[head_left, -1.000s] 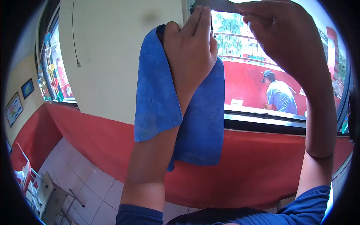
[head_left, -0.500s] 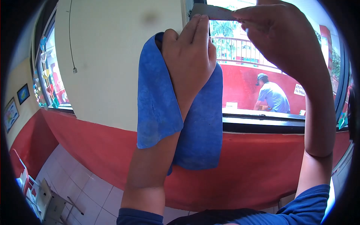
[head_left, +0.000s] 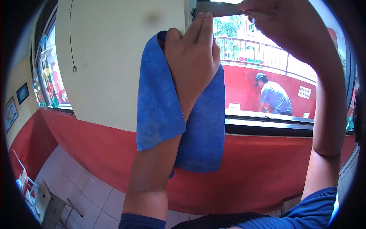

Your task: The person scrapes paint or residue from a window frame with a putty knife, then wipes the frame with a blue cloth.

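A blue cloth (head_left: 202, 129) hangs draped over my left hand (head_left: 193, 53) and wrist, in two flaps either side of the forearm. Two fingertips of that hand press on the left part of a flat dark grey strip (head_left: 221, 8) at the top of the view, beside the window's left edge. My right hand (head_left: 270, 19) pinches the strip's right end between thumb and fingers. The top of the right hand is cut off by the frame's edge.
The window frame (head_left: 267, 128) runs behind my arms. Beyond it a person (head_left: 275, 95) in a cap crouches by a red wall, under a railing (head_left: 259, 53). A cord (head_left: 71, 38) hangs on the cream wall. A chair (head_left: 45, 198) stands at lower left.
My right hand has moved slightly up and to the right, still holding the strip's end. The strip sits a little higher. My left hand has barely moved.
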Available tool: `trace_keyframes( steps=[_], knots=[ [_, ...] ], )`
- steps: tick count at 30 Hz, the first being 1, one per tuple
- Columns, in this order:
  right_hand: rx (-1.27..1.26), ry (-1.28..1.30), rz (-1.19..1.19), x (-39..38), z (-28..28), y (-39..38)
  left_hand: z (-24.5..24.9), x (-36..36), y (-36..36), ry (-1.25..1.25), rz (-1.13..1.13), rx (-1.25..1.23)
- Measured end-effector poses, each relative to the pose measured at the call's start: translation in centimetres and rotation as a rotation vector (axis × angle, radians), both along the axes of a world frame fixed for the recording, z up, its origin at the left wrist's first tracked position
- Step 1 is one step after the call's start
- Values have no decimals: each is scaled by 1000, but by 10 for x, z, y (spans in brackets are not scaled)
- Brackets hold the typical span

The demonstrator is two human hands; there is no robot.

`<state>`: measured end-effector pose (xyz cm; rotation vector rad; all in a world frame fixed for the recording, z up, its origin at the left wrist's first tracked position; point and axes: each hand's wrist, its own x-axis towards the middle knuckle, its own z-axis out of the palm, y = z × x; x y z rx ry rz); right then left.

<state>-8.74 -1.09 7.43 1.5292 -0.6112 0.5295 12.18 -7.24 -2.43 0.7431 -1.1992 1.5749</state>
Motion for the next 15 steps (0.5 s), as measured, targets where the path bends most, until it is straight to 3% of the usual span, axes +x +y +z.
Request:
trace_keyframes(
  steps=[3, 9, 13, 15],
  knots=[
    [-136, -68, -60, 14, -15, 13, -1, -2, 2, 42, 25, 21],
    [83, -28, 61, 3, 14, 9, -1, -3, 5, 35, 29, 22],
    [307, -158, 150, 6, 20, 37, -1, -2, 0, 24, -23, 9],
    [237, -213, 179, 15, 11, 35, 0, -1, -2, 26, -52, -19]
  ],
)
